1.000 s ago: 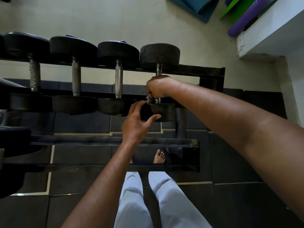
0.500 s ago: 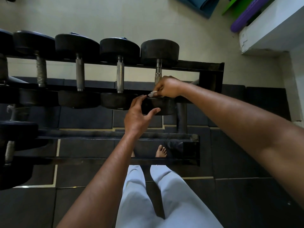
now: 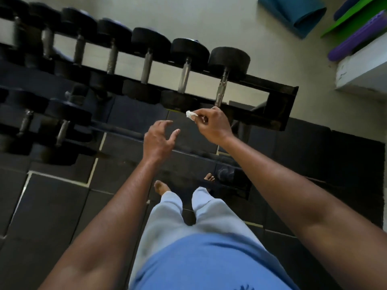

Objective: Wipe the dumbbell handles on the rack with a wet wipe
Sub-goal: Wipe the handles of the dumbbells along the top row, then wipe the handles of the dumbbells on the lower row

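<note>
A black rack (image 3: 278, 105) carries a row of black dumbbells with grey metal handles along its top tier. The rightmost dumbbell (image 3: 229, 58) has its handle (image 3: 221, 88) bare, just above my right hand. My right hand (image 3: 211, 124) pinches a small crumpled white wet wipe (image 3: 191, 115) in front of the rack's front rail, off the handle. My left hand (image 3: 159, 139) hovers below and left of the wipe with fingers spread and loosely bent, holding nothing. The neighbouring handle (image 3: 184, 78) stands to the left.
More dumbbells (image 3: 62, 130) lie on the lower tier at left. Dark rubber floor tiles (image 3: 52, 206) run under the rack. A blue rolled mat (image 3: 293, 13), purple roller (image 3: 356, 42) and white ledge (image 3: 364, 74) sit at the upper right. My bare feet (image 3: 161, 188) stand near the rack.
My right hand has pulled the wipe off the rightmost handle toward me. My left hand has let go of the dumbbell's near head and drawn back. The view has tilted and swung left.
</note>
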